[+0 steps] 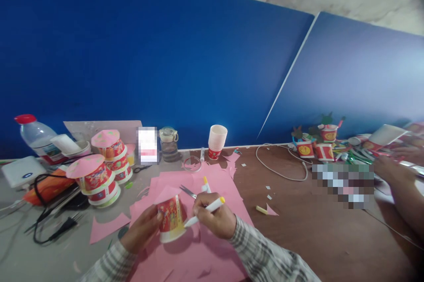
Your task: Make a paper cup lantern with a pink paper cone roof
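My left hand (145, 225) is closed on a red and gold paper cup (171, 215), held upside down with its wide white rim low. A piece of pink paper sits at the cup's top. Between the fingers of my right hand (215, 218) is a white marker (206, 212) with a yellow end. Its tip meets the cup near the rim, where a yellow band shows. Just behind my right hand lie scissors (187, 191) and another yellow-ended marker (206, 184). Pink paper sheets (228, 246) lie under both hands.
At left stand stacked red cups with pink cone tops (85, 167), a red-capped bottle (39, 138) and a black plug cable (62, 229). A glass jar (169, 145) and a cup stack (217, 140) stand behind. At right, another person's hand (394, 173) is among decorated cups.
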{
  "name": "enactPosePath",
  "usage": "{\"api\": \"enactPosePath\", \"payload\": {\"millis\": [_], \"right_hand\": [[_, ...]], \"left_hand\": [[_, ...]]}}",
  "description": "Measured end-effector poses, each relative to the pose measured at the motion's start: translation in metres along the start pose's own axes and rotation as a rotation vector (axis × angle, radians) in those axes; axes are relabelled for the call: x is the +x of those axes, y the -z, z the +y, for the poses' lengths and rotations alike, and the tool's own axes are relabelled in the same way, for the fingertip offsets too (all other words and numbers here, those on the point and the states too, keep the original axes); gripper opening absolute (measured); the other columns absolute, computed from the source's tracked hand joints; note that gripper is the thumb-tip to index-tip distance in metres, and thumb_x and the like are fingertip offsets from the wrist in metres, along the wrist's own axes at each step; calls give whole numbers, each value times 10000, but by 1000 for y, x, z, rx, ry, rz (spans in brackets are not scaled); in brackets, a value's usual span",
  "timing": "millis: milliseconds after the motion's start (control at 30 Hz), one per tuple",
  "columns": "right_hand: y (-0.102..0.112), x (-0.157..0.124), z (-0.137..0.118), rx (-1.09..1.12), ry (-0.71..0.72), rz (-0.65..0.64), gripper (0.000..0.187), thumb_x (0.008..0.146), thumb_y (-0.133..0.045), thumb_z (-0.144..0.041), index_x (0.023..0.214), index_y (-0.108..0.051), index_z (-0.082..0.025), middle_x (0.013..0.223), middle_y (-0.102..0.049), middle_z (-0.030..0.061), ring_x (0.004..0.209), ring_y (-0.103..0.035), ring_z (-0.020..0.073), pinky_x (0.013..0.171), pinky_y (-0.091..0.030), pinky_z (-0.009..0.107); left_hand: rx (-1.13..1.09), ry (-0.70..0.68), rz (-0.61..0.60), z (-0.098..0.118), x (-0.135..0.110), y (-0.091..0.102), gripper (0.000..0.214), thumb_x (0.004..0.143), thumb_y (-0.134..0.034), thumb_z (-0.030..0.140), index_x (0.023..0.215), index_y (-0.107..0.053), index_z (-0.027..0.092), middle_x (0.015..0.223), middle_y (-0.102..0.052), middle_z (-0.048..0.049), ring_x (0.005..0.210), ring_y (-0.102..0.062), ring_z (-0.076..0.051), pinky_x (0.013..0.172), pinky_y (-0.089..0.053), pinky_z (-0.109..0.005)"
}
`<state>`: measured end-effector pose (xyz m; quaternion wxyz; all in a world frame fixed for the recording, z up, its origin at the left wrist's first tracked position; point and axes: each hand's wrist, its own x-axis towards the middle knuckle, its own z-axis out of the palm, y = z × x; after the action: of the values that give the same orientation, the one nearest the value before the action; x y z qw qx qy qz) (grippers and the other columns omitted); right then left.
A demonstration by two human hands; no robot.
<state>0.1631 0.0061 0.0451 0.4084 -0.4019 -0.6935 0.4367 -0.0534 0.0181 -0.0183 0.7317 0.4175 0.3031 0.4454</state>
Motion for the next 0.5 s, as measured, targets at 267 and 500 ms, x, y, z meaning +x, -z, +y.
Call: {"api": "enactPosePath", "payload": {"millis": [267,500], "right_hand": [[1,0,-3,-10,-3,-12,162,668,-499,-192,532,-582,-168,498,-511,-32,475,-461,119,478,-363,208],[1,1,2,2,-1,30,152,685,-489,-203,580,-594,-168,550,-538,-22,512,-484,126,488,-371,209]], "left_hand": [[-28,-9,-15,-3,1,3,422,562,-690,314,954,-593,195,935,-681,-110,892,-562,-346,762,-453,-500],[-20,-12,-39,-2,0,3,424,570,-684,310,963,-588,184,939,-679,-119,902,-556,-352,792,-431,-514]]}}
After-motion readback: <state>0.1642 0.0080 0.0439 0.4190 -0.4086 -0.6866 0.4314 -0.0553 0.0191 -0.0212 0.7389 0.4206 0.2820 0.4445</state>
